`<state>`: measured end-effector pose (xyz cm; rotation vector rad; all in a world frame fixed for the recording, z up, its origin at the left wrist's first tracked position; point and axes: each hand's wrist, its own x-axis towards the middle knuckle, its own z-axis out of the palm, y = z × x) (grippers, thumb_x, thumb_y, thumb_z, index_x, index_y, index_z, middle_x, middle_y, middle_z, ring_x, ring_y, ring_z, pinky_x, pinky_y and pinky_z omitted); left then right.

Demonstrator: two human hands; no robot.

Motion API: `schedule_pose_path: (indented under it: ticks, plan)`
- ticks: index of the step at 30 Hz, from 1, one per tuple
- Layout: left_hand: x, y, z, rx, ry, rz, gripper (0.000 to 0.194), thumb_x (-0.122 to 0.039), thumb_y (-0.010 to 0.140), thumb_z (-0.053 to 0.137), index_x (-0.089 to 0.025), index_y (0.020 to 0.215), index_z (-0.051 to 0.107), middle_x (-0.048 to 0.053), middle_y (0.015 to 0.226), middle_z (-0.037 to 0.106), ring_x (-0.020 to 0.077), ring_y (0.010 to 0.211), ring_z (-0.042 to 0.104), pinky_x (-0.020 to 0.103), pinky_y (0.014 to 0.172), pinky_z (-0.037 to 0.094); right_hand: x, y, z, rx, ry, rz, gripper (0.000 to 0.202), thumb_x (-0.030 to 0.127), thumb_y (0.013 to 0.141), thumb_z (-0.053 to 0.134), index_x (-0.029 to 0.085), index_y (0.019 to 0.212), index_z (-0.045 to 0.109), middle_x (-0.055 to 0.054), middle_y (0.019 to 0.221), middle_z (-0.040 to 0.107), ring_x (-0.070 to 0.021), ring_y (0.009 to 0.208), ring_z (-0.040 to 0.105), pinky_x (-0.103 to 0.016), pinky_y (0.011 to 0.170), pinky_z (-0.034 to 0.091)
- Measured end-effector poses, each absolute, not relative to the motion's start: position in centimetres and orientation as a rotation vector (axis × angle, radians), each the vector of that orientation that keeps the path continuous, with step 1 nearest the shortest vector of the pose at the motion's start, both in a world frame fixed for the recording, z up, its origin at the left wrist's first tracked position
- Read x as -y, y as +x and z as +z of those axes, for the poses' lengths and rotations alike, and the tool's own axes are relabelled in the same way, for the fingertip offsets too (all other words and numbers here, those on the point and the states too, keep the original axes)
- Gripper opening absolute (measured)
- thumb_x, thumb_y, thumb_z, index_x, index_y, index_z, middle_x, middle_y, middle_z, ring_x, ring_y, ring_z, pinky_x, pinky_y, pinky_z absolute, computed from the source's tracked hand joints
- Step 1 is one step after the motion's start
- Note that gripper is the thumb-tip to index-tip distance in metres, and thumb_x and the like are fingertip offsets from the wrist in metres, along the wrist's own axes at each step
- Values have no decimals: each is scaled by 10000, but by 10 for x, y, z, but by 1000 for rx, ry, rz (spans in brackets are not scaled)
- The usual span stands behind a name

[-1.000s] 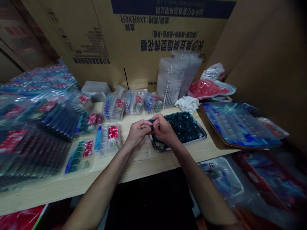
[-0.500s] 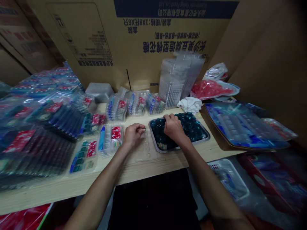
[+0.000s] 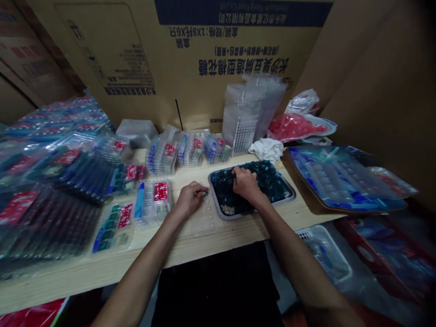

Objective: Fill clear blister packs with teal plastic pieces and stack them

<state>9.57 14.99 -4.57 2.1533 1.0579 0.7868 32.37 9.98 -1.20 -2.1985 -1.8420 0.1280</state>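
My left hand is closed in a pinch, with a small dark green piece showing at its fingertips. Just below it, a clear plastic blister tray lies flat on the table. My right hand reaches into a shallow grey-rimmed tray full of shiny dark teal pieces. Its fingers are curled down among them, and the fingertips are hidden. A few paler striped pieces show at that tray's near left corner.
Filled blister packs with blue tubes and red packets stand left, beside tall stacks. Empty clear trays are stacked behind, near a white crumpled cloth. An open carton stands right, and a white basket sits below the table edge.
The view has shifted slightly, so the scene sits a little further left. My left fingertips have dipped slightly towards the clear blister tray. My right hand stays among the teal pieces.
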Motion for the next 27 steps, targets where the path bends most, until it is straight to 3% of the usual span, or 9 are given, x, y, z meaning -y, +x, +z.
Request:
schedule_pose_path:
  ticks: [7, 12, 16, 19, 22, 27]
  plan:
    - [-144, 98, -60, -1001, 2266, 785, 241, -88, 793, 575, -202, 876, 771, 65, 859, 693, 165, 764, 643, 271, 703, 487, -93, 321, -4, 1615, -2045, 28, 309, 181, 887, 447, 130, 1157, 589, -162, 1125, 639, -299, 1042, 558, -388, 880, 381]
    - [-132, 101, -50, -1051, 2393, 705, 349, -42, 757, 557, -228, 975, 757, 74, 941, 693, 211, 907, 632, 336, 851, 496, -87, 310, -7, 1641, -1650, 458, 309, 203, 880, 448, 155, 1124, 631, -44, 800, 653, -184, 711, 591, -280, 693, 434]
    - [-119, 109, -31, -1113, 1893, 997, 338, -216, 833, 591, -199, 1160, 676, 98, 1099, 687, 206, 930, 655, 343, 830, 539, -80, 293, -14, 1632, -1469, 625, 300, 181, 856, 455, 198, 1080, 652, 7, 714, 625, -160, 660, 574, -257, 645, 430]
    - [-112, 118, -20, -1014, 1380, 985, 381, -392, 817, 660, -163, 1121, 669, 52, 854, 725, 155, 700, 664, 296, 688, 560, -74, 279, -14, 1644, -1453, 607, 292, 131, 834, 459, 201, 1062, 627, -11, 791, 653, -162, 715, 593, -264, 687, 442]
    - [-109, 124, -14, -952, 1126, 982, 434, -372, 665, 807, -142, 1015, 694, 11, 728, 716, 114, 609, 637, 248, 648, 543, -69, 268, -13, 1630, -1464, 582, 252, 130, 836, 463, 194, 1055, 570, -27, 823, 643, -176, 760, 610, -273, 710, 448]
    - [-104, 125, -4, -904, 887, 951, 337, -258, 634, 827, -128, 932, 740, 57, 881, 754, 101, 730, 674, 198, 716, 541, -65, 261, -12, 1573, -1457, 612, 239, 148, 830, 483, 202, 1061, 514, -10, 816, 598, -171, 720, 603, -267, 674, 443]
